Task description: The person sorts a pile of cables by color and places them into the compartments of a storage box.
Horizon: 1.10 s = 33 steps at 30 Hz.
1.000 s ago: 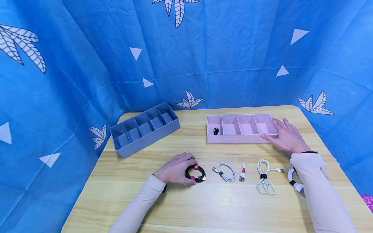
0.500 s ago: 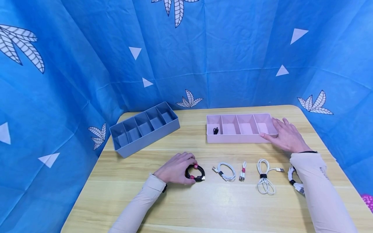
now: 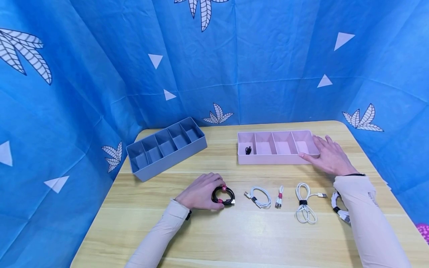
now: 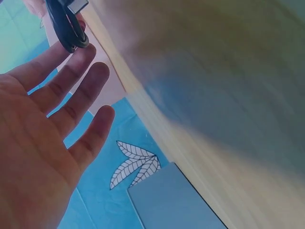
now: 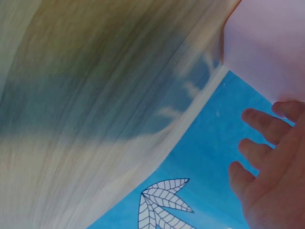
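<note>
A: Which containers are on the table (image 3: 254, 238), and what do they hold?

B: The pink box (image 3: 271, 160) has four compartments. In its leftmost one lies a small black cable (image 3: 248, 150). To the left of the pink box, at a slant to it, stands the blue-grey box (image 3: 174, 158), which has five compartments.

A: What does the left hand (image 3: 201, 191) do?

B: It is in front of the pink box and to its left. Its thumb and forefinger are curved inward and pinch the black cable coil (image 3: 228, 202), so this coil is also in front and to the left. The lower fingers are spread, as the left wrist view shows.

A: And the right hand (image 3: 330, 156)?

B: It rests at the right end of the pink box, the thumb by the front corner. Its fingers are loosely extended and spread, not curled around anything.

A: Are there other cables?

B: Yes, four more, in front of the pink box. From left to right: a looped white cable (image 3: 263, 205), a short white cable (image 3: 280, 195), a long white cable (image 3: 303, 203) and, beyond the right end, a white bundle (image 3: 342, 213), partly hidden by the right sleeve (image 3: 366, 223).
</note>
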### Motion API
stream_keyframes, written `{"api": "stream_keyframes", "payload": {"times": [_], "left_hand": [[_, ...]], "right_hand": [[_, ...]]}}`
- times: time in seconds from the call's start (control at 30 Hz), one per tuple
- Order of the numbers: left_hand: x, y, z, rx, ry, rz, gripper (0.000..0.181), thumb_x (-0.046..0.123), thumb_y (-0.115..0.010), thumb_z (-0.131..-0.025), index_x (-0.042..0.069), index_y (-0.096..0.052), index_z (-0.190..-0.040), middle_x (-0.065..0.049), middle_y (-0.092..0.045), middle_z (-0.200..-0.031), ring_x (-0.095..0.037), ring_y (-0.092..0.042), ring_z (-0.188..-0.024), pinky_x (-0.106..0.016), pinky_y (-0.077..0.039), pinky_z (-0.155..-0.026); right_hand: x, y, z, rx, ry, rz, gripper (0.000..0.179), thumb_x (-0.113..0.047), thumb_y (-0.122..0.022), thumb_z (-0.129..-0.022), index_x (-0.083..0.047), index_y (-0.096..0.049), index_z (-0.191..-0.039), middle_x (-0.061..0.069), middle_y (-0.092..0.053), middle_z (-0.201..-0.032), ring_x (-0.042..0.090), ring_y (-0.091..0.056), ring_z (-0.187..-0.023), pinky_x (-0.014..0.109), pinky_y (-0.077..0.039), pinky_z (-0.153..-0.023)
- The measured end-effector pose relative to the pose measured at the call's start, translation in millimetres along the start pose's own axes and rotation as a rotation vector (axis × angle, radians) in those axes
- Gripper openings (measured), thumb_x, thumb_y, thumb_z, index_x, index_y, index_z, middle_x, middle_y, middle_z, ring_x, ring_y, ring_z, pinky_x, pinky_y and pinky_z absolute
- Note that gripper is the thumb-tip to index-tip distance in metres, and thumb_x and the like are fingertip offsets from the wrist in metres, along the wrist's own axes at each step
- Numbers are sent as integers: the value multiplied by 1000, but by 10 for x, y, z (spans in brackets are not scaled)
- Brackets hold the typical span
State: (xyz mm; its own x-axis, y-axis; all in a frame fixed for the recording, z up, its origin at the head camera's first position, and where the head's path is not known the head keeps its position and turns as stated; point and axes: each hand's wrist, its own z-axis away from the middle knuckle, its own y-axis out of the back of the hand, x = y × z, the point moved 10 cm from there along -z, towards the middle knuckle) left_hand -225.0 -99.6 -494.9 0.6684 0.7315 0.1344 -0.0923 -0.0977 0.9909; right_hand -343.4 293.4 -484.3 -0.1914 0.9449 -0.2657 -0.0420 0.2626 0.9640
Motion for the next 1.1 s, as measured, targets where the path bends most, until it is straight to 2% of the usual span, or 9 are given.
{"api": "stream_keyframes", "payload": {"times": [0.5, 1.1], "left_hand": [[-45, 114, -31, 45, 9, -2, 68, 66, -71, -72, 23, -61, -124, 6, -58, -124, -15, -53, -114, -41, -46, -102], [-109, 293, -135, 83, 35, 5, 71, 65, -72, -73, 21, -60, -126, 4, -58, -125, -16, -53, -114, -40, -46, -102]], "right_hand": [[9, -4, 2, 1, -1, -5, 104, -75, -42, -89, -5, -9, -158, 31, -24, -158, 56, -10, -146, 70, -10, -117], [10, -5, 4, -5, -5, -9, 104, -75, -42, -89, -5, -8, -159, 31, -22, -159, 56, -9, -147, 70, -9, -117]]}}
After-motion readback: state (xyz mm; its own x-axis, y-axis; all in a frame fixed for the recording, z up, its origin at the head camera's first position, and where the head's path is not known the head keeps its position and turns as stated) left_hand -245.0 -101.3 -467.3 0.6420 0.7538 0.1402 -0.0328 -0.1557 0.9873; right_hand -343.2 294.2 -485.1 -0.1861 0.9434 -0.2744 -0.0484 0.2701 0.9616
